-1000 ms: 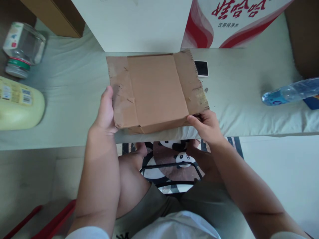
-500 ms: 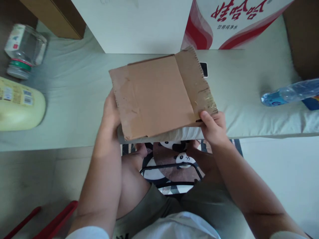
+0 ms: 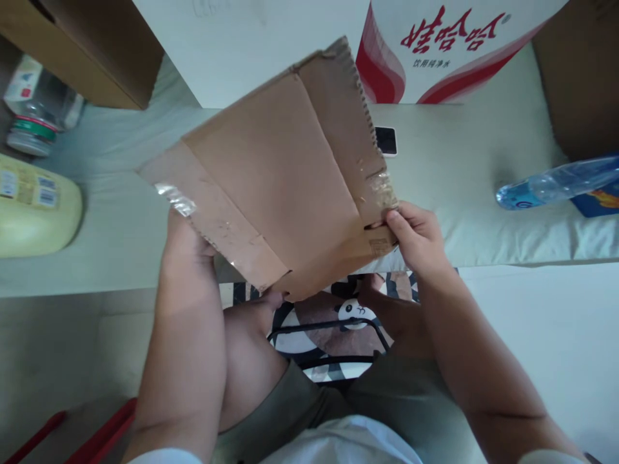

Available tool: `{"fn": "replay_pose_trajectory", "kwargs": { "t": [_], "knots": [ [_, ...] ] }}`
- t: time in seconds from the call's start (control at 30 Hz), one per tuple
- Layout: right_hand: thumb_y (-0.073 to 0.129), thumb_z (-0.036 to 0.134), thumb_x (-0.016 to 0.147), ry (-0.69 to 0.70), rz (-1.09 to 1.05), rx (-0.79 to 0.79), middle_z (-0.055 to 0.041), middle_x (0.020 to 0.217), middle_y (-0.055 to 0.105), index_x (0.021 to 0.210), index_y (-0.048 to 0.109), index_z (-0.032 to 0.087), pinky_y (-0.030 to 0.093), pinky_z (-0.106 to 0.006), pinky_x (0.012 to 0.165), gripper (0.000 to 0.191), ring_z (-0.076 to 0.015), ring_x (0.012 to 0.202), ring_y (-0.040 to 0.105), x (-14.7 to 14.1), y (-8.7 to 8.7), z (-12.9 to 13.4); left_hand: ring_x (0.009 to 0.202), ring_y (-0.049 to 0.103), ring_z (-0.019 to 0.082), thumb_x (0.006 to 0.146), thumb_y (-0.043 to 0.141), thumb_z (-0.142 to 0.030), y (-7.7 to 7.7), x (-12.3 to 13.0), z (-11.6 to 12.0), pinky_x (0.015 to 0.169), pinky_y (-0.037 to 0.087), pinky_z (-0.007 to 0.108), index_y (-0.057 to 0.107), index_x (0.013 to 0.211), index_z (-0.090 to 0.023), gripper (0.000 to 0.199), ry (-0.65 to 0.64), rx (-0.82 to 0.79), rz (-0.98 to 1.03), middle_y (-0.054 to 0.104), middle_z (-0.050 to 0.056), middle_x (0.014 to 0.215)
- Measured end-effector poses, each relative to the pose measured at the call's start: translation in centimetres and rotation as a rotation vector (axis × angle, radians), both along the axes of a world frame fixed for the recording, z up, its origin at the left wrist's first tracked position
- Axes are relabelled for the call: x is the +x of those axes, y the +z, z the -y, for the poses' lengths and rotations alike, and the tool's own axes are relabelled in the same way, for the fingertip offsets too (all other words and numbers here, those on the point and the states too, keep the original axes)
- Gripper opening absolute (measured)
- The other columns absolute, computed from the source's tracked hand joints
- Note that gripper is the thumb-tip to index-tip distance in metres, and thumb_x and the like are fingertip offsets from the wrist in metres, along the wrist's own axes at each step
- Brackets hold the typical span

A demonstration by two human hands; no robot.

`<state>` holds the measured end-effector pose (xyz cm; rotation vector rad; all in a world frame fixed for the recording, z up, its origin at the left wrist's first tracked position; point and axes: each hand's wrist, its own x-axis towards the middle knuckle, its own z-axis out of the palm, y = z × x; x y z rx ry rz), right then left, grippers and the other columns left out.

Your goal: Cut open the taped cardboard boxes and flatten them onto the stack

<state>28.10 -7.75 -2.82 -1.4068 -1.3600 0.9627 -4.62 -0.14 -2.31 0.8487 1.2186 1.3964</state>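
Note:
A brown cardboard box (image 3: 271, 161) with worn, taped flaps is held up tilted over the front edge of the cloth-covered surface. My right hand (image 3: 418, 235) pinches its lower right corner, thumb on top. At the left side, my left hand (image 3: 186, 241) supports the flap from below; its fingers are mostly hidden behind the cardboard. Shiny tape (image 3: 176, 200) clings to the left flap. Just past the right flap lies a phone (image 3: 386, 140), partly covered by the cardboard.
Behind stands a white carton with red print (image 3: 290, 38). Left are a clear handled bottle (image 3: 43, 103), a pale yellow bottle (image 3: 41, 209) and a brown box (image 3: 97, 51). A water bottle (image 3: 551, 183) lies at right on a blue packet (image 3: 599, 200). A panda mat (image 3: 324, 322) is below.
The cardboard has turned and opened out, its left side swinging outward and its lower flap coming into view. My left hand has moved left; my right hand keeps its corner grip.

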Motion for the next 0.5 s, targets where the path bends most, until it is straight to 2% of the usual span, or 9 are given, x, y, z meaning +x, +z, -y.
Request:
{"fn": "replay_pose_trajectory", "kwargs": {
  "t": [0.1, 0.17, 0.23, 0.27, 0.3, 0.37, 0.43, 0.5],
  "knots": [
    [0.074, 0.081, 0.086, 0.083, -0.046, -0.052, -0.0047, 0.08, 0.071, 0.08, 0.078, 0.024, 0.055, -0.036, 0.072, 0.058, -0.0219, 0.077, 0.064, 0.8, 0.0, -0.4, 0.124, 0.073, 0.04, 0.067, 0.094, -0.055, 0.3, 0.3, 0.3, 0.096, 0.067, 0.052, 0.075, 0.096, -0.022, 0.048, -0.074, -0.007, 0.065, 0.082, 0.01, 0.09],
    [0.075, 0.082, 0.084, 0.122, -0.034, -0.02, -0.0069, 0.093, 0.075, 0.084, 0.081, 0.025, 0.059, -0.042, 0.089, 0.058, -0.0276, 0.098, 0.07, 1.6, -0.1, -0.6, 0.123, 0.074, 0.043, 0.056, 0.101, -0.048, -0.1, 0.3, 0.5, 0.096, 0.068, 0.053, 0.072, 0.085, -0.021, 0.049, -0.083, -0.082, 0.049, 0.081, 0.012, 0.083],
    [0.078, 0.082, 0.082, 0.145, -0.008, 0.034, -0.0095, 0.114, 0.077, 0.087, 0.084, 0.026, 0.055, -0.048, 0.11, 0.057, -0.033, 0.125, 0.067, 2.3, -0.2, -0.6, 0.118, 0.075, 0.045, 0.049, 0.104, -0.045, -0.9, 0.4, 0.6, 0.095, 0.068, 0.056, 0.071, 0.079, -0.019, 0.052, -0.129, -0.17, 0.011, 0.08, 0.014, 0.08],
    [0.079, 0.082, 0.081, 0.153, -0.011, 0.042, -0.0098, 0.121, 0.077, 0.088, 0.084, 0.026, 0.053, -0.048, 0.114, 0.056, -0.0339, 0.131, 0.065, 2.6, -0.4, -0.6, 0.116, 0.076, 0.045, 0.048, 0.105, -0.044, -1.3, 0.4, 0.7, 0.094, 0.068, 0.057, 0.072, 0.079, -0.019, 0.052, -0.186, -0.202, -0.005, 0.08, 0.015, 0.08],
    [0.079, 0.081, 0.082, 0.163, -0.033, 0.023, -0.0098, 0.12, 0.077, 0.087, 0.083, 0.026, 0.055, -0.048, 0.111, 0.056, -0.0336, 0.128, 0.067, 2.8, -0.5, -0.5, 0.114, 0.076, 0.044, 0.049, 0.105, -0.042, -1.6, 0.5, 0.7, 0.094, 0.068, 0.057, 0.073, 0.081, -0.019, 0.051, -0.25, -0.22, -0.018, 0.081, 0.014, 0.081],
    [0.077, 0.08, 0.084, 0.176, -0.112, -0.073, -0.0084, 0.103, 0.077, 0.084, 0.08, 0.025, 0.062, -0.045, 0.091, 0.055, -0.0295, 0.103, 0.073, 2.9, -1.0, -0.1, 0.109, 0.077, 0.041, 0.052, 0.105, -0.038, -1.9, 0.9, 0.7, 0.091, 0.068, 0.055, 0.077, 0.087, -0.02, 0.048, -0.361, -0.213, -0.044, 0.082, 0.012, 0.083],
    [0.077, 0.08, 0.085, 0.164, -0.181, -0.148, -0.0052, 0.084, 0.073, 0.083, 0.077, 0.025, 0.061, -0.041, 0.072, 0.055, -0.0248, 0.078, 0.07, 2.9, -1.5, 0.2, 0.108, 0.078, 0.038, 0.057, 0.105, -0.036, -1.8, 1.2, 0.8, 0.091, 0.068, 0.053, 0.08, 0.096, -0.021, 0.049, -0.457, -0.193, -0.059, 0.084, 0.009, 0.086],
    [0.079, 0.076, 0.085, 0.12, -0.215, -0.138, -0.0035, 0.084, 0.073, 0.09, 0.076, 0.026, 0.061, -0.04, 0.069, 0.051, -0.0239, 0.075, 0.07, 2.7, -1.9, 0.3, 0.109, 0.078, 0.036, 0.062, 0.103, -0.035, -1.6, 1.5, 1.0, 0.094, 0.067, 0.051, 0.081, 0.104, -0.021, 0.05, -0.525, -0.187, -0.049, 0.084, 0.008, 0.089]
  ]
}}
